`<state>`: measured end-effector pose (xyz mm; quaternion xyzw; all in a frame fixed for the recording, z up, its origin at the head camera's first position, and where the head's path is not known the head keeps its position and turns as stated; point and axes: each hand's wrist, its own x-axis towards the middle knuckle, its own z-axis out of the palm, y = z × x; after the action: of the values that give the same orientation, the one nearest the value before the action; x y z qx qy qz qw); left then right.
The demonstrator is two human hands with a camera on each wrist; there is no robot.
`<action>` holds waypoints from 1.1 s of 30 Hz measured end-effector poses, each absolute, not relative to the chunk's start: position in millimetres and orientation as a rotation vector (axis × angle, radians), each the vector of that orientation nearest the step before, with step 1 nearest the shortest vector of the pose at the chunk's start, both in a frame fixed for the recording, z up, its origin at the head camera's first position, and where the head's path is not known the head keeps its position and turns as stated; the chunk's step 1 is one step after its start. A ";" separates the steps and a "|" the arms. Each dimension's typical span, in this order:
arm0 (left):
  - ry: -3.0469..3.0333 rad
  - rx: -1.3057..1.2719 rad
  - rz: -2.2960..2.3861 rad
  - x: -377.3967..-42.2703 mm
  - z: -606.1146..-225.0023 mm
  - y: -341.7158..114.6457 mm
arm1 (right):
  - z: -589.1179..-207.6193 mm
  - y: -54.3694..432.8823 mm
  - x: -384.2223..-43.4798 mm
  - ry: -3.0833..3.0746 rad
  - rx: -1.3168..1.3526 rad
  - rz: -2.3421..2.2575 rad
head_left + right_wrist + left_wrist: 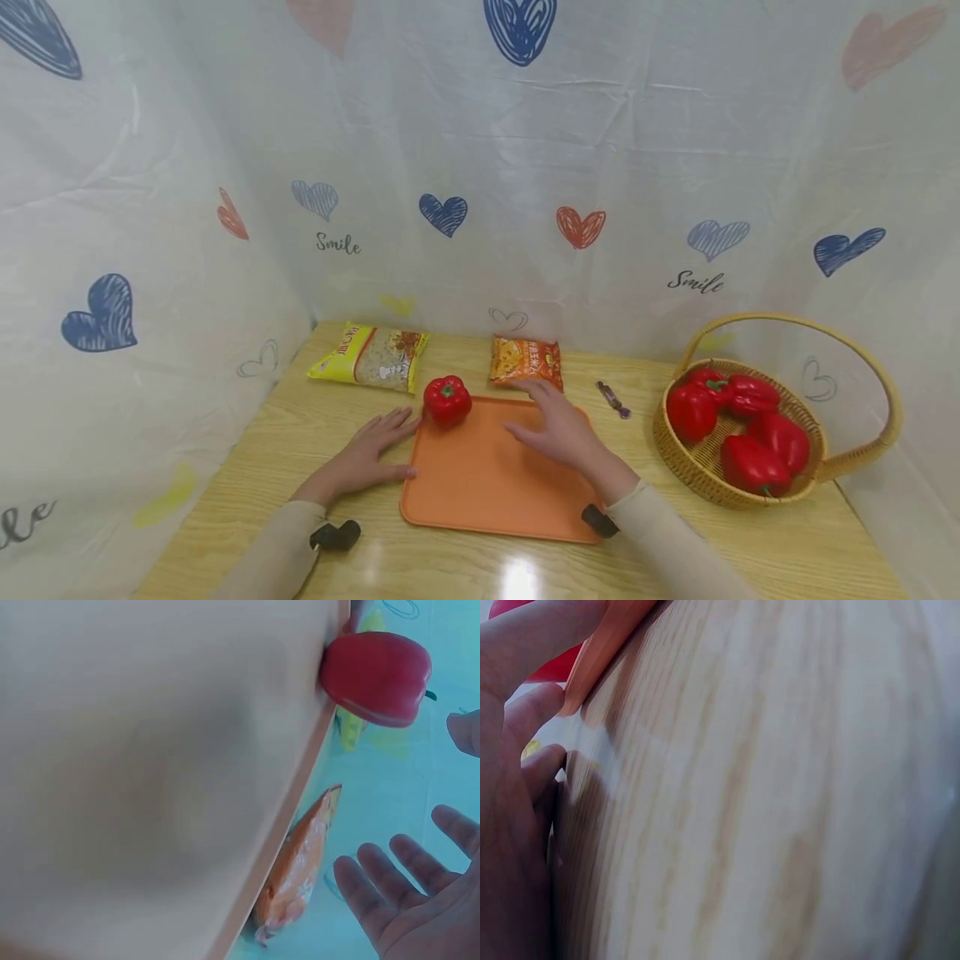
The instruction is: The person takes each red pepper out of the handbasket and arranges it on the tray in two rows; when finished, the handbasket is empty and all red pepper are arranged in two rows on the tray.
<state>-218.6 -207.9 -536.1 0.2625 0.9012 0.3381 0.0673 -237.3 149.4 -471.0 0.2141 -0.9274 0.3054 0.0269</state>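
Observation:
An orange tray [480, 475] lies on the wooden table, with a red bell pepper [447, 402] standing in its far left corner. My left hand [367, 458] is at the tray's left edge, fingers extended, thumb tip at the rim; in the left wrist view its fingers [536, 712] are beside the tray's side. Over the tray's right half hovers my right hand [558, 425], fingers spread and holding nothing. In the right wrist view that hand [427, 900] is apart from the pepper [379, 679]. Just beyond its fingertips lies an orange snack packet [527, 361].
A wicker basket [701, 467] with a tall handle holds several red bell peppers at the right. Between basket and tray lies a small dark wrapped item [613, 400]. At the back left is a yellow, partly clear food bag [371, 357]. A heart-printed curtain [510, 275] borders the table.

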 end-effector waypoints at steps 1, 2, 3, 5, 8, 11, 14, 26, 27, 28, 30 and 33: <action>2.715 0.791 1.020 -218.5 -535.7 -208.0 | -471.0 151.7 -236.4 -2.875 0.651 0.937; 2.715 0.790 1.019 -218.5 -535.6 -208.0 | -471.1 154.0 -235.5 -2.883 0.641 0.928; 2.715 0.790 1.019 -218.5 -535.5 -208.1 | -471.2 156.3 -234.6 -2.890 0.634 0.916; 2.715 0.793 1.018 -218.7 -535.7 -208.4 | -470.6 160.6 -232.8 -2.896 0.629 0.911; 2.716 0.797 1.017 -219.1 -536.3 -208.7 | -470.2 167.3 -229.5 -2.879 0.636 0.893; 2.717 0.794 1.014 -219.2 -536.8 -208.7 | -470.9 173.9 -225.9 -2.870 0.638 0.882; 2.718 0.791 1.016 -219.2 -537.0 -208.5 | -473.0 181.6 -222.7 -2.863 0.634 0.854; 2.727 0.767 1.006 -219.6 -539.9 -210.9 | -471.6 211.7 -208.1 -2.803 0.606 0.868; 2.731 0.773 1.007 -219.7 -540.1 -210.9 | -472.0 214.5 -207.4 -2.792 0.610 0.870; 2.728 0.766 1.003 -219.9 -539.9 -211.0 | -472.0 217.2 -206.5 -2.786 0.607 0.871; 2.728 0.766 1.001 -220.1 -540.5 -211.0 | -471.9 222.8 -204.7 -2.780 0.599 0.875; 2.730 0.767 0.999 -219.7 -540.9 -211.0 | -471.1 231.6 -201.1 -2.795 0.576 0.892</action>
<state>-219.7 -211.0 -540.9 0.2544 0.9060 0.3315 0.0674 -201.1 231.6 -471.1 0.1921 -0.9321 0.2976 0.0757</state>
